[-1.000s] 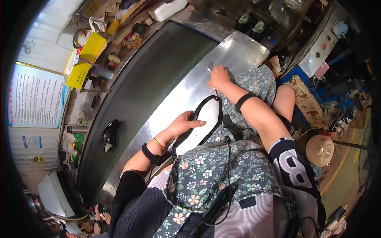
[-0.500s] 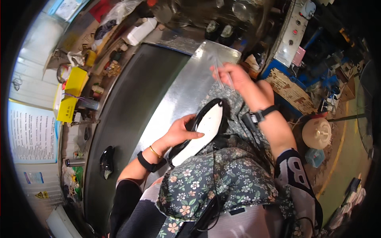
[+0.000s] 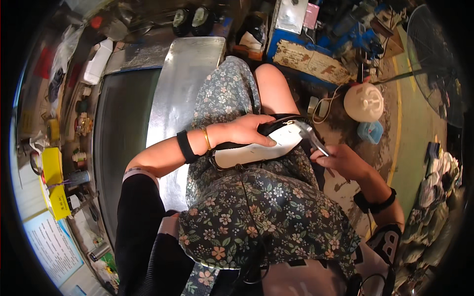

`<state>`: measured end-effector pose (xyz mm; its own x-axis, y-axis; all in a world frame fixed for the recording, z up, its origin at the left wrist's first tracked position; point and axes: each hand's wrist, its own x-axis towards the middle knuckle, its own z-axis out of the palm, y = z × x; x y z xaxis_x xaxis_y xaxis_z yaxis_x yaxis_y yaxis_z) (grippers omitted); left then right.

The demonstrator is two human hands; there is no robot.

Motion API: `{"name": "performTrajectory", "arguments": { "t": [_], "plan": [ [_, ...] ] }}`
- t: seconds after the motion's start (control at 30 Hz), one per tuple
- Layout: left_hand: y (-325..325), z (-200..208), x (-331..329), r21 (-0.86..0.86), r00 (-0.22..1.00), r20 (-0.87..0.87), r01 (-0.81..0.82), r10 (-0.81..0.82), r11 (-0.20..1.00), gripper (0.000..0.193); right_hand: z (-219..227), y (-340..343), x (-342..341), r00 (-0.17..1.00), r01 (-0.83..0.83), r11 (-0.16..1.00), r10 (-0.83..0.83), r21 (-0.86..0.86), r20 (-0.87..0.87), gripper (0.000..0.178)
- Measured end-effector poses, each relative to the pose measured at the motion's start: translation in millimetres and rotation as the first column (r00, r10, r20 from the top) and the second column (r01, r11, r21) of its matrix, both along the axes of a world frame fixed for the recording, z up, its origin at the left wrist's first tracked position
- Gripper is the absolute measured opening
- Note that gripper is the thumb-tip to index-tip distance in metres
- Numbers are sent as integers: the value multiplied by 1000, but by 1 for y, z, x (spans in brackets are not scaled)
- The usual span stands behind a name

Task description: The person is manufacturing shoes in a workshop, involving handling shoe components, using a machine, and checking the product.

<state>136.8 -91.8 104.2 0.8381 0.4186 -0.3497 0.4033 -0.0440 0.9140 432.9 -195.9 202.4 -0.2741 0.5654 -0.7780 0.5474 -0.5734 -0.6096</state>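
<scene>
A black shoe with a white underside (image 3: 256,154) lies across my lap, white face up. My left hand (image 3: 242,130) is closed around its far side, the thumb pressing on the white surface. My right hand (image 3: 341,160) is closed on a shiny metal hand tool (image 3: 316,140) with a slim handle. The tool's head is at the right end of the shoe, apparently touching it; blur hides its exact kind. Beneath the shoe spreads a dark flowered apron (image 3: 247,212).
A bright metal bench top (image 3: 182,69) and a dark belt (image 3: 128,103) run along my left. Two dark shoes (image 3: 201,21) stand at the far end. On my right are a cream jug (image 3: 364,102), a blue basket (image 3: 370,131) and a fan (image 3: 434,69).
The view has turned toward the right. My right hand has come down from above the bench to the shoe's right end, bringing the tool there. The shoe now lies more level, still in my left hand.
</scene>
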Motion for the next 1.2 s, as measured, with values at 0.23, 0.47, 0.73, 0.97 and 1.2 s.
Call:
{"name": "performTrajectory", "arguments": {
  "t": [0.23, 0.47, 0.73, 0.97, 1.2],
  "plan": [
    [-11, -5, 4, 76, 994, -21, -101, 103, 992, 83, -5, 27, -3, 924, -369, 926, 357, 78, 135, 40],
    [-14, -15, -6, -41, 955, 12, -294, 295, 955, 74, -39, 39, -30, 957, -285, 954, 278, 98, 82, 41],
    [-13, -19, -2, -55, 958, 7, -285, 286, 957, 72, -17, 54, -22, 976, -134, 990, 124, -46, -177, 34],
    [-13, -10, -1, -65, 948, -8, -317, 317, 946, 82, -31, 70, -31, 950, -305, 942, 311, 138, -26, 40],
    [-13, -15, -3, -204, 915, -39, -400, 401, 894, 83, -49, 70, -29, 978, -72, 988, 42, -139, -205, 36]
  ]
}}
